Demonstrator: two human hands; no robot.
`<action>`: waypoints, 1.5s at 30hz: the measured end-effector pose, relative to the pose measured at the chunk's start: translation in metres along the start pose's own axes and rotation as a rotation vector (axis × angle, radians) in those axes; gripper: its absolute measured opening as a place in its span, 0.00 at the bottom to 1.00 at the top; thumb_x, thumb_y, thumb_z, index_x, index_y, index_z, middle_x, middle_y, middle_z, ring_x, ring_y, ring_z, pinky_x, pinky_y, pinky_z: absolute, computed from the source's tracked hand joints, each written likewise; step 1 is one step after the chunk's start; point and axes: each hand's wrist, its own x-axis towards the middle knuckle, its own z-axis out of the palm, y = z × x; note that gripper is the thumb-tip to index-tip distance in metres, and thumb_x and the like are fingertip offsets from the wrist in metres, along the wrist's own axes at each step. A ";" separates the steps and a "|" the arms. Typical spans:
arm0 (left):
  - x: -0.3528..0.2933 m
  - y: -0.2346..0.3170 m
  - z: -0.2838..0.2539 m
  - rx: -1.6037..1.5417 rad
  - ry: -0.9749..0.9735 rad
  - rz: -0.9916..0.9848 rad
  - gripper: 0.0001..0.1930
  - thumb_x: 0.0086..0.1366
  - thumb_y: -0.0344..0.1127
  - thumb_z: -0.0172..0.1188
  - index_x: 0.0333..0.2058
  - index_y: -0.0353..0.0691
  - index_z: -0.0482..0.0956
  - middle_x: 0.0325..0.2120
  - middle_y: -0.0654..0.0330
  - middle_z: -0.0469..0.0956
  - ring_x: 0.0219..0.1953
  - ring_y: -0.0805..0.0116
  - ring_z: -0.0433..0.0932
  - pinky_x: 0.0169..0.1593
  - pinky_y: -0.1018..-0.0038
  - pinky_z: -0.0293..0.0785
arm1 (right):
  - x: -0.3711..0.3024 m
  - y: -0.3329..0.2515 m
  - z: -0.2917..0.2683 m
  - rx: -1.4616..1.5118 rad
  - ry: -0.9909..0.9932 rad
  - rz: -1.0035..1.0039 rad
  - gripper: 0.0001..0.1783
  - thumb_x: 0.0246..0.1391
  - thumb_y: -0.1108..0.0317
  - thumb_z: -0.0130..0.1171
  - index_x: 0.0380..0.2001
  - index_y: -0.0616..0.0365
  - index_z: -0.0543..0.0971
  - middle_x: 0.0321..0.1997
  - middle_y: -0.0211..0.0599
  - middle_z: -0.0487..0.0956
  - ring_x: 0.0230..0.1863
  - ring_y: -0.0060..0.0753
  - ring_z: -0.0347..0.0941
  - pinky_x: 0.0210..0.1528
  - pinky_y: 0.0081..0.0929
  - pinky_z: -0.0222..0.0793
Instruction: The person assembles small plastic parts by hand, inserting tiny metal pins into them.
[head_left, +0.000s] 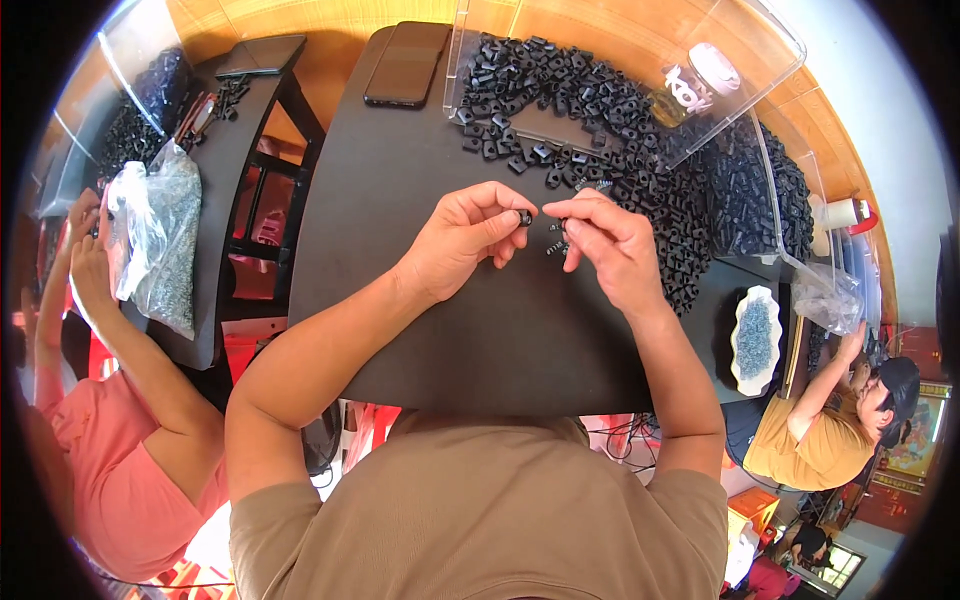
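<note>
Above the dark table [480,340], my left hand [462,238] pinches a small black plastic piece [524,217] between thumb and forefinger. Close beside it on the right, my right hand [618,248] is closed, its thumb and fingers drawn together. A dark bit shows at those fingertips, too small to name. Small metal coils that look like springs [556,248] lie by the right fingers. Past both hands spreads a heap of small black plastic pieces [560,90], running down the right side of the table.
A clear plastic bin [782,190] full of black parts stands at right, near a white scalloped dish [742,370] of small silvery pieces. A phone [406,75] and a pink-lidded jar [690,85] sit at the back. Co-workers sit at left and right; a bag [168,240] lies on the left table.
</note>
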 end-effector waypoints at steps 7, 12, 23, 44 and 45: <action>-0.005 0.000 0.015 0.005 0.024 -0.034 0.04 0.64 0.30 0.53 0.37 0.38 0.73 0.23 0.64 0.74 0.23 0.80 0.70 0.26 0.83 0.68 | -0.013 0.007 0.015 0.248 0.068 0.004 0.05 0.53 0.80 0.54 0.34 0.65 0.72 0.32 0.34 0.72 0.24 0.18 0.70 0.23 0.14 0.68; -0.005 0.001 0.014 0.045 -0.015 -0.054 0.03 0.64 0.29 0.52 0.36 0.38 0.73 0.22 0.64 0.73 0.23 0.80 0.70 0.26 0.83 0.67 | -0.014 0.013 0.015 0.251 0.032 -0.047 0.05 0.53 0.81 0.53 0.35 0.66 0.73 0.33 0.35 0.71 0.25 0.19 0.70 0.24 0.14 0.69; -0.010 -0.002 0.011 0.066 -0.020 -0.025 0.02 0.64 0.28 0.53 0.34 0.38 0.74 0.22 0.64 0.74 0.22 0.80 0.70 0.24 0.84 0.64 | -0.017 0.013 0.025 0.330 0.070 -0.029 0.03 0.52 0.83 0.54 0.31 0.67 0.73 0.32 0.36 0.72 0.25 0.19 0.69 0.23 0.15 0.71; -0.009 -0.002 0.018 0.306 -0.042 0.016 0.03 0.62 0.25 0.54 0.34 0.37 0.75 0.24 0.64 0.74 0.24 0.81 0.70 0.26 0.84 0.66 | -0.018 0.013 0.018 0.384 0.077 0.011 0.06 0.49 0.79 0.59 0.27 0.63 0.71 0.26 0.35 0.75 0.22 0.19 0.71 0.20 0.17 0.72; -0.009 -0.001 0.018 0.288 -0.061 0.008 0.04 0.63 0.27 0.54 0.37 0.37 0.75 0.25 0.63 0.75 0.24 0.81 0.70 0.27 0.84 0.66 | -0.018 0.012 0.014 0.308 0.049 0.009 0.05 0.50 0.79 0.59 0.31 0.64 0.73 0.26 0.34 0.75 0.22 0.20 0.72 0.21 0.17 0.72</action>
